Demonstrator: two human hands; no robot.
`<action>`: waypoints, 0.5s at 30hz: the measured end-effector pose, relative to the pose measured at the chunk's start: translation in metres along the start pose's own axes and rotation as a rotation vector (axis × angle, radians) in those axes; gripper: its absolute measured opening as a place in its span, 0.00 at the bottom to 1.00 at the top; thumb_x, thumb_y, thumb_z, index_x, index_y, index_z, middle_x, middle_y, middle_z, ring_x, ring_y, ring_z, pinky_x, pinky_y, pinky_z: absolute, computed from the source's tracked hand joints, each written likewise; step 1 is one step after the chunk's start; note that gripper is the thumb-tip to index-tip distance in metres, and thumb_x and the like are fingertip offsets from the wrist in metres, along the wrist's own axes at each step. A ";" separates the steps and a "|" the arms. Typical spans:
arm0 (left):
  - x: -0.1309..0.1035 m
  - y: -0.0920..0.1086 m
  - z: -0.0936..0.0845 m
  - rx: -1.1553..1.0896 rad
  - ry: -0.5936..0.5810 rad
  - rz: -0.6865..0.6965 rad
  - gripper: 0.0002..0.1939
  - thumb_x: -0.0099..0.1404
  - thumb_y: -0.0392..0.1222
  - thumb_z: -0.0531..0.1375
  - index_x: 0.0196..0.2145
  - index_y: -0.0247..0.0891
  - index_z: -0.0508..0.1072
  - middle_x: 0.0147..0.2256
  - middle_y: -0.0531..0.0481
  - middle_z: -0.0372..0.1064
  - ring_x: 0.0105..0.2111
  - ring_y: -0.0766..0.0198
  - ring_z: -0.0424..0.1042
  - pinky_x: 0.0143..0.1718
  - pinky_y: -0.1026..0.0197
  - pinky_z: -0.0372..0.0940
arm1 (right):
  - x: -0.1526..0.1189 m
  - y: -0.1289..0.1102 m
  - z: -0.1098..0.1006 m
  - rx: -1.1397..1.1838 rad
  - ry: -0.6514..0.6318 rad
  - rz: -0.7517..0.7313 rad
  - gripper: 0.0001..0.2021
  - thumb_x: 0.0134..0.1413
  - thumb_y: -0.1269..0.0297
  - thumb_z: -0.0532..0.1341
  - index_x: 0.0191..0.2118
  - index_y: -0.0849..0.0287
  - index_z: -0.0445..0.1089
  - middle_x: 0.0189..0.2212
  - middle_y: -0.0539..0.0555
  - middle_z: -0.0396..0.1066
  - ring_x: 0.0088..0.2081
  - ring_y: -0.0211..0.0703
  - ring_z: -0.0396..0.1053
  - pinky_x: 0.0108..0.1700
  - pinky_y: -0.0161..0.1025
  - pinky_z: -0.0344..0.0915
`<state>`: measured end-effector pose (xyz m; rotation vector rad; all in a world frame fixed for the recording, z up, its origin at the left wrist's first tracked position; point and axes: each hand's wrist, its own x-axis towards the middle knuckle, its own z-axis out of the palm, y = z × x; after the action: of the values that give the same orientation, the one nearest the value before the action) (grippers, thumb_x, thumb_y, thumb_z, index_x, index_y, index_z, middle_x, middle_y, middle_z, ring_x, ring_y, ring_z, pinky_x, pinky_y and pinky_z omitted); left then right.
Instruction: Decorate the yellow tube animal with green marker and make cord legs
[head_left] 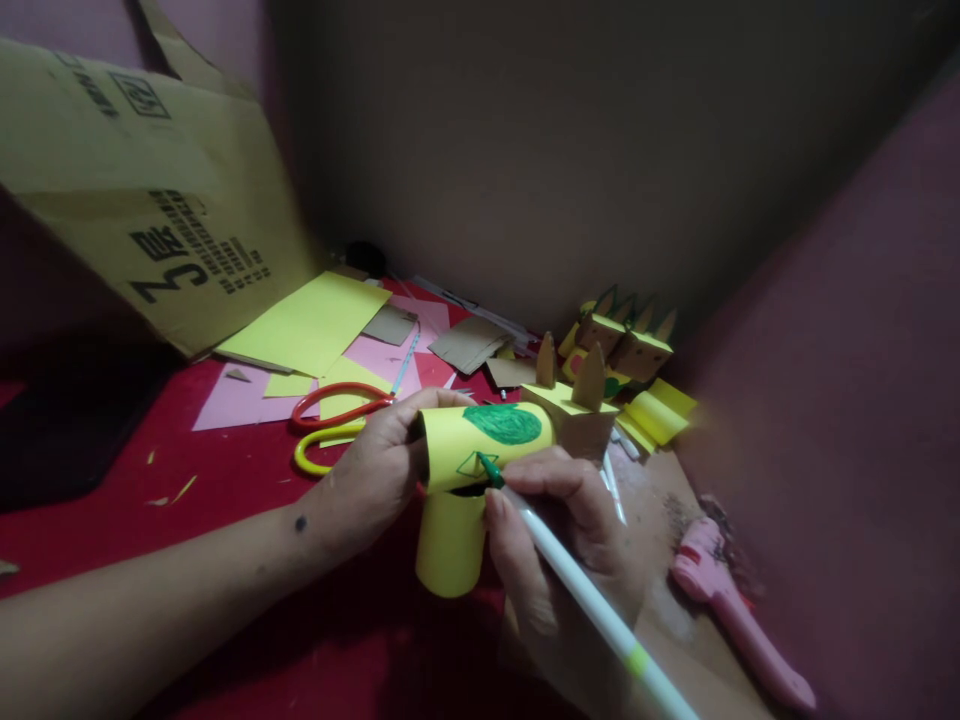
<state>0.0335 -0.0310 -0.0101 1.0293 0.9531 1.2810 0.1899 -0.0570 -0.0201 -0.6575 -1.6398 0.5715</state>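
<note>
My left hand [375, 460] grips a rolled yellow paper tube [442, 430] from its left end, some fingers hidden inside or behind it. A filled-in green oval and a green diamond outline are drawn on its side. Between the thumb and fingers of my right hand [562, 530] is a white marker [592, 600], its green tip touching the paper at the diamond. Just below, a second yellow paper tube [450, 545] hangs or stands against the first; how they join is hidden. Behind my right hand is a cardboard piece [577, 430] with two pointed ears.
Scissors [341, 390] with red and yellow handles lie beyond my left wrist, among yellow sheets [315, 320] and cardboard scraps [472, 345]. A large cardboard box [172, 200] stands back left. A pink glue gun [735, 600] lies right. More eared cardboard pieces [637, 350] sit near the wall.
</note>
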 end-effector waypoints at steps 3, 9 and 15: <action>0.000 0.000 0.000 0.025 -0.014 0.016 0.17 0.59 0.45 0.68 0.45 0.42 0.75 0.42 0.48 0.79 0.42 0.51 0.77 0.42 0.55 0.71 | 0.000 0.000 0.000 0.008 -0.005 -0.012 0.10 0.61 0.74 0.62 0.44 0.51 0.66 0.30 0.46 0.62 0.25 0.33 0.59 0.29 0.33 0.60; -0.001 0.001 0.002 0.037 -0.016 0.027 0.16 0.59 0.45 0.67 0.45 0.42 0.75 0.42 0.47 0.79 0.42 0.50 0.77 0.44 0.53 0.71 | -0.001 0.002 0.000 0.010 -0.013 -0.003 0.10 0.61 0.72 0.62 0.44 0.50 0.66 0.30 0.48 0.64 0.27 0.36 0.62 0.29 0.35 0.62; -0.001 0.001 0.001 0.037 -0.016 0.024 0.16 0.59 0.46 0.67 0.45 0.42 0.75 0.41 0.47 0.78 0.41 0.50 0.77 0.43 0.53 0.71 | 0.000 0.000 0.000 0.015 0.002 -0.017 0.11 0.60 0.74 0.62 0.44 0.50 0.67 0.30 0.47 0.64 0.27 0.35 0.61 0.29 0.34 0.62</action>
<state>0.0342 -0.0322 -0.0091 1.0816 0.9576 1.2770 0.1896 -0.0564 -0.0202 -0.6327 -1.6359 0.5700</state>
